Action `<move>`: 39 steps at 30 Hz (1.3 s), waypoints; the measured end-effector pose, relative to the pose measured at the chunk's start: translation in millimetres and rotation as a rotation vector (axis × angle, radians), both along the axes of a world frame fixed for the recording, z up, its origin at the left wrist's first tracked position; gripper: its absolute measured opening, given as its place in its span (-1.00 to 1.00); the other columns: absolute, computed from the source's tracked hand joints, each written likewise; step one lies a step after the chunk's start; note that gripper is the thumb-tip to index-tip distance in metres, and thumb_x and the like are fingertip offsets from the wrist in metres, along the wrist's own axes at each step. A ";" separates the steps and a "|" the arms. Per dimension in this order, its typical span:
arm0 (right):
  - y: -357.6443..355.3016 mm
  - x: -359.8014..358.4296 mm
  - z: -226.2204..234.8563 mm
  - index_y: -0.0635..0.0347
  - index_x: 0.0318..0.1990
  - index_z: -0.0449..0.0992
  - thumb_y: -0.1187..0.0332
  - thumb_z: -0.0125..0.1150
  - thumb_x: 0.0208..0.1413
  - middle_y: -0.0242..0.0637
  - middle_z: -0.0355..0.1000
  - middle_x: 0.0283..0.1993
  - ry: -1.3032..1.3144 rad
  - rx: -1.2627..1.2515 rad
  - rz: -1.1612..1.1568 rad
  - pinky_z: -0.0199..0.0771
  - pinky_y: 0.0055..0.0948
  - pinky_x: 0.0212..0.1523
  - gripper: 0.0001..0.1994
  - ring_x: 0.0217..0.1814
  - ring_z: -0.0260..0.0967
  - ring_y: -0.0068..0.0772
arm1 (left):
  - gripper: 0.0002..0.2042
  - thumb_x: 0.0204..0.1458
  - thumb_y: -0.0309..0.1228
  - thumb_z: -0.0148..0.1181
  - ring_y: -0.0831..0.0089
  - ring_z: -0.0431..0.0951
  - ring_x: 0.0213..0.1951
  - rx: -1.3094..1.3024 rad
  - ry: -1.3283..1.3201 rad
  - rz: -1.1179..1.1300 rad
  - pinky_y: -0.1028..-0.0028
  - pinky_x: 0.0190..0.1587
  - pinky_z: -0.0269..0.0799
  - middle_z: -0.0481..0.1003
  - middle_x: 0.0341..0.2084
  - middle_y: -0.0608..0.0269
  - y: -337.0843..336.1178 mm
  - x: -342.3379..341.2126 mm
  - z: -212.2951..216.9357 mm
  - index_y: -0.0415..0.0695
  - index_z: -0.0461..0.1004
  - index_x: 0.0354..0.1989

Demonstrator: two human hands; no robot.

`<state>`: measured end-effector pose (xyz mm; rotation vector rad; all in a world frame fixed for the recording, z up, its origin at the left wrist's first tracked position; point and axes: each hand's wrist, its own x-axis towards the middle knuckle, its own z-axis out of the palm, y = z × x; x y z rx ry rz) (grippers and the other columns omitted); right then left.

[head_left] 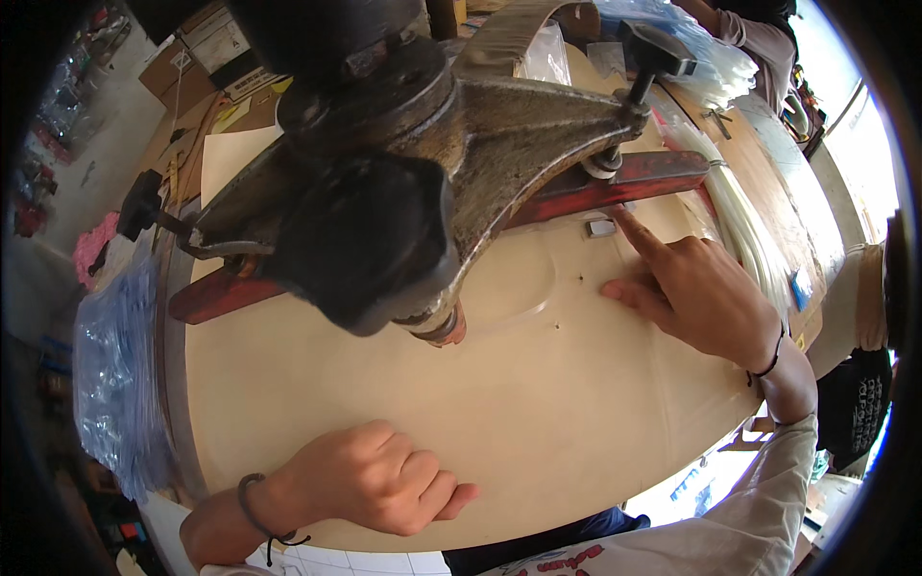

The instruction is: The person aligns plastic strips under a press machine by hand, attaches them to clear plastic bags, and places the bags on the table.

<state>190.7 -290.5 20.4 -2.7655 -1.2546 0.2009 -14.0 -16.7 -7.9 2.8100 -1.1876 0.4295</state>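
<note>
My right hand (696, 293) lies on a tan sheet (317, 394) at the right. Its index finger is stretched out, with the tip by the red bar (663, 175) of a heavy press-like machine (375, 230). The thumb is apart from that finger, and nothing shows between them. Beside the index finger sits a small grey-white rectangular piece (601, 228). A clear plastic film (523, 312) with a curved edge appears to lie flat near the machine. My left hand (384, 480) rests as a fist near the sheet's front edge; nothing sticks out of it.
Stacked clear plastic bags (120, 374) lie at the left edge. More bluish plastic (672, 48) lies at the far right, near another person's arm (759, 38). A long bundle of pale strips (749, 230) runs along the right. Cardboard boxes (206, 48) stand at the back left.
</note>
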 end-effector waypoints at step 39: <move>-83.5 -117.9 -83.7 0.20 -0.48 0.64 0.38 0.20 0.23 -0.29 0.65 -0.37 -0.449 0.978 -0.153 0.51 -0.24 -0.11 -0.76 -0.18 0.63 -0.15 | -0.66 -0.02 -0.47 0.39 0.14 0.45 0.25 -0.341 -0.563 1.187 -0.02 0.34 0.15 0.57 0.15 0.37 -71.0 -129.9 -101.8 0.19 0.65 -0.04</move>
